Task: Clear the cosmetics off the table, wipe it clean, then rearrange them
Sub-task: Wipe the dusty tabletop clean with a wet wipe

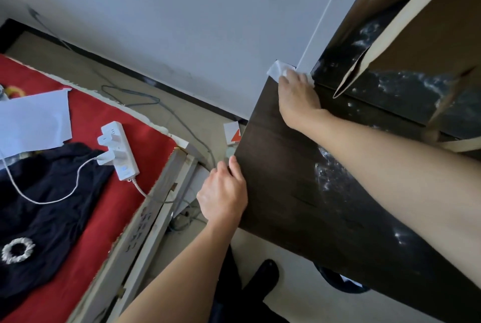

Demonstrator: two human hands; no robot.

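Table (281,166) dark, smeared; right hand (296,96) presses tissue (276,70).

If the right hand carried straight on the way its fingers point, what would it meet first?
Probably the white wall. The right hand presses a white wipe at the dark table's far corner, fingers pointing past the edge; depth is unclear.

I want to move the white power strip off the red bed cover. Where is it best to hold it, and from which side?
Grip the power strip across its long narrow body near the lower end, coming from above. It lies flat, and that end looks free. Chargers crowd the upper part, and a cable hangs from one, so lift slowly.
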